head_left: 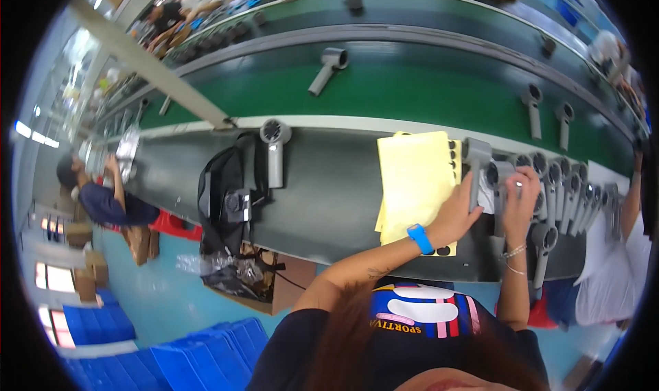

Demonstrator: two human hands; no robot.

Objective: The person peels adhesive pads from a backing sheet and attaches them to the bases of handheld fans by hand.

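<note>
My left hand [456, 212], with a blue band at its wrist, is closed round the handle of a grey handheld fan [476, 151] that stands head up. Close beside it, my right hand [522, 197] grips a second grey fan [501, 169] by its head, fingers bent over it. That fan's handle is partly hidden by my hands. Just right of my hands, several more handheld fans [564, 185] stand in a tight group. A single fan [545, 240] stands nearer to me. Left of my left hand lie yellow sticker sheets [415, 182] with black round pieces along the edge.
Another fan [274, 154] stands by a black bag [230, 199] on the dark table [322, 212]. Beyond, a green conveyor belt [412, 82] carries several fans. An open carton [274, 281] sits below the bag. People work on both sides; blue bins [206, 353] stand at lower left.
</note>
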